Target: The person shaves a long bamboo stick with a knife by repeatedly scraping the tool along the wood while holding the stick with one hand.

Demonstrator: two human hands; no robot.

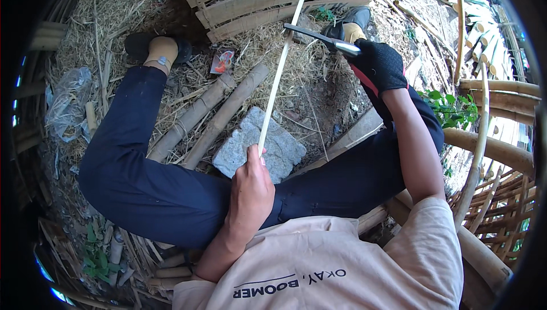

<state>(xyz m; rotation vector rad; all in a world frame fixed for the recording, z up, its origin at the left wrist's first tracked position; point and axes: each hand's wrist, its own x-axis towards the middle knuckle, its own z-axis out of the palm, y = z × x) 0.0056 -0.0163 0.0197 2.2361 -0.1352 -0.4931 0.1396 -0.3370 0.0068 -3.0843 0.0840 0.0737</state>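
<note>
Beige shirt at six; left hand fingers grip pale strip, likely steadying it — right hand fingers clasp knife, one o'clock.

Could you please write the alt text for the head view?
A bare left hand holds a pale bamboo strip while the black-gloved right hand holds a knife, its blade crossing the strip. Nearby are a rough grey stone, two bamboo poles and a slatted wooden crate on straw-littered ground.
</note>
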